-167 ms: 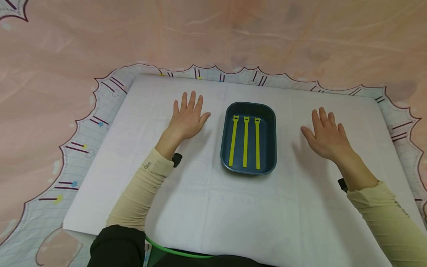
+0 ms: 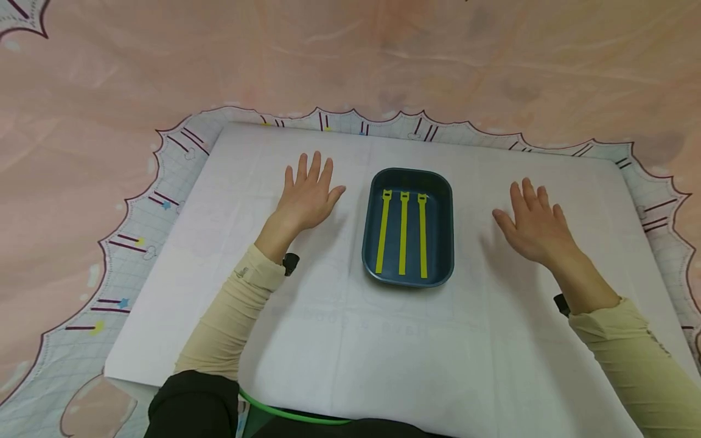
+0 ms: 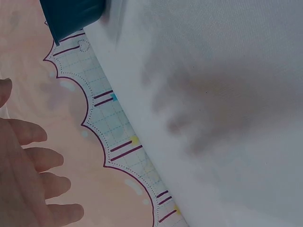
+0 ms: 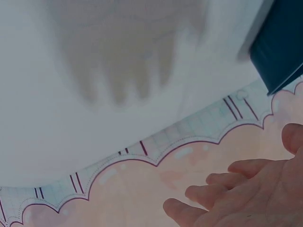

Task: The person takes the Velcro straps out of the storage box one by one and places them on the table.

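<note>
A dark blue rectangular tray (image 2: 372, 243) stands upright on the white table. Three yellow cable ties (image 2: 403, 237), flat straps with slotted heads, lie lengthwise inside it, heads at the far end. My left hand (image 2: 303, 198) is left of the tray, palm down with fingers spread, holding nothing. To the tray's right my right hand (image 2: 539, 231) has straight fingers and nothing in its grasp. Both hands cast shadows and appear raised above the table. Each wrist view catches the spread fingers and a corner of the tray (image 3: 75, 19), (image 4: 279, 47).
The white table (image 2: 411, 347) spreads around the tray, with its far edge beyond the hands. A peach patterned cloth (image 2: 350, 61) with a scalloped border lies beyond and to the sides. A green curved edge (image 2: 296, 415) shows near the body.
My right hand has shifted very slightly left and toward the body. The left hand, the tray and the cable ties look the same.
</note>
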`<state>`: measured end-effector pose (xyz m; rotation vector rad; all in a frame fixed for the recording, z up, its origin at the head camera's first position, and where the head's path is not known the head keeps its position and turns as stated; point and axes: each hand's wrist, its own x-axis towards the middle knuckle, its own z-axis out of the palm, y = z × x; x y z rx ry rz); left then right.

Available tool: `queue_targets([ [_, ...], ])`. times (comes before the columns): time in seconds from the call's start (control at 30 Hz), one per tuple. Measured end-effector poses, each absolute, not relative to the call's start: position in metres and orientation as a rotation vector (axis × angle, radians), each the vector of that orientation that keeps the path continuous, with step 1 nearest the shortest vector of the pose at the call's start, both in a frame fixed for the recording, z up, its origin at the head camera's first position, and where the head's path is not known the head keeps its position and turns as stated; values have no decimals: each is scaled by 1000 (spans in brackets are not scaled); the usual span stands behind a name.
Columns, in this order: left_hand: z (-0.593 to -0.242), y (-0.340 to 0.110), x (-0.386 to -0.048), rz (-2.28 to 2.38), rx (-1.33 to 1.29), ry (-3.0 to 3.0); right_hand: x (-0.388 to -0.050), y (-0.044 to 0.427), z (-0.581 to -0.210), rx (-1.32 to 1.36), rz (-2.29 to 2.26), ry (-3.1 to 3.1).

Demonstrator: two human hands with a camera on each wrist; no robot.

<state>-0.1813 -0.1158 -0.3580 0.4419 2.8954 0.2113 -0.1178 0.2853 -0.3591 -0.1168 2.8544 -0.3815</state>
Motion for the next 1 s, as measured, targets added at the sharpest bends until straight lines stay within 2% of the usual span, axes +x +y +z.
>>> queue_targets([
  [0.5, -359, -113, -178, 274, 464, 2896, -117, 283, -344, -120, -374, 2840],
  [1.0, -376, -96, -173, 322, 527, 2872, -117, 280, -344, -110, -387, 2845],
])
